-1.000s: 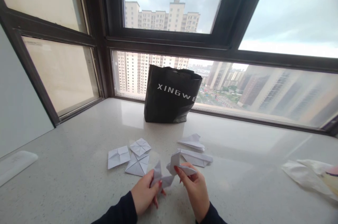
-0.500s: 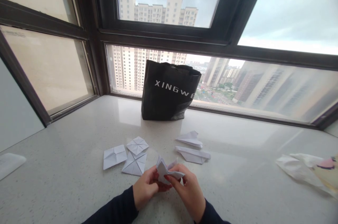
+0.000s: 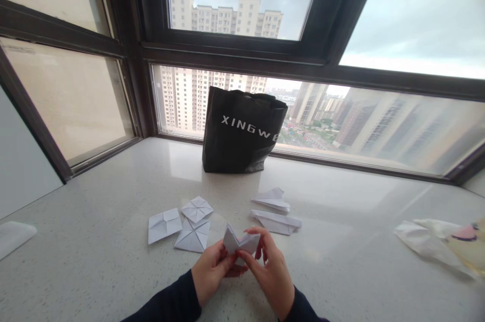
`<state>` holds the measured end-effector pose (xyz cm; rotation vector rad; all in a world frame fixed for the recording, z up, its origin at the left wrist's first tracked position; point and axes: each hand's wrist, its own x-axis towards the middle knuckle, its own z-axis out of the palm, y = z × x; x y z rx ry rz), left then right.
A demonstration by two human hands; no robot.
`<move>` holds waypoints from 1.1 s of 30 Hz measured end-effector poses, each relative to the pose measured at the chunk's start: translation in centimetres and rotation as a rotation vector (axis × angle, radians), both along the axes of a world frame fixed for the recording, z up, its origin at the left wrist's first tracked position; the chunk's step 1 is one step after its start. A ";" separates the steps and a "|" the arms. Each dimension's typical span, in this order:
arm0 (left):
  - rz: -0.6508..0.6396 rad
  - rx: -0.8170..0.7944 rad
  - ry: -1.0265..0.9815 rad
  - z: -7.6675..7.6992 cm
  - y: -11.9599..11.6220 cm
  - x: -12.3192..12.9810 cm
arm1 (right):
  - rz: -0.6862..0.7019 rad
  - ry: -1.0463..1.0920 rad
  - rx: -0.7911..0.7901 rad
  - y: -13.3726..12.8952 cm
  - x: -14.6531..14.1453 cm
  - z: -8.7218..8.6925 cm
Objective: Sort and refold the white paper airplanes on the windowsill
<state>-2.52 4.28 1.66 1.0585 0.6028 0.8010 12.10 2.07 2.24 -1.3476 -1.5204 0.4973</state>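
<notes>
Progress: five folded pieces lie on the speckled pale surface (image 3: 341, 271), and a sixth is in hand. At left: a white square of folded paper with a raised centre (image 3: 164, 226), a small white paper square with radiating creases (image 3: 197, 209) at the far side, and a larger creased white paper square (image 3: 193, 236) nearer, these last two meeting at a corner. Right of these: a white pointed folded-paper dart (image 3: 272, 199), far, and a long flat white folded-paper strip (image 3: 276, 222) just nearer.

Piece in hand: a white folded-paper form with two upright points (image 3: 230, 242), at near centre, between both hands and in front of the two groups. Main folds appear made; a V-shaped notch parts the points. Not yet set down. Whether shaping remains: cannot tell, since fingers cover its lower part.

Pose: both forearms come in from the near edge, wrists angled inward. Left hand (image 3: 209, 272) holds the form's lower left, fingers closed narrowly on it, thumb in front, some fingertips below. Right hand (image 3: 273, 274) has its thumb against the lower front and forefinger arched over the right point; the paper sits in that narrow gap.
</notes>
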 end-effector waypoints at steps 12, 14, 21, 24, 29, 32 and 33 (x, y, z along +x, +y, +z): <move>0.148 0.370 0.134 -0.2 0.0 -0.4 | 0.132 0.168 -0.150 0.6 0.3 0.2; 0.262 0.414 0.130 0.4 -0.1 -0.4 | 0.131 0.065 -0.062 0.2 0.1 0.5; 0.359 0.362 0.180 1.5 -0.5 -0.3 | 0.188 -0.133 -0.001 -0.3 -0.5 0.5; 0.352 0.366 0.224 1.4 -0.6 0.0 | 0.156 -0.177 -0.058 -0.1 -0.5 0.1; 0.376 0.376 0.232 1.5 -0.7 0.1 | 0.148 -0.204 -0.042 0.0 -0.5 -0.1; 0.368 0.364 0.238 1.6 -0.8 0.1 | 0.141 -0.215 -0.053 -0.1 -0.4 -0.1; 0.370 0.372 0.232 1.6 -0.8 0.1 | 0.148 -0.212 -0.044 -0.1 -0.4 -0.1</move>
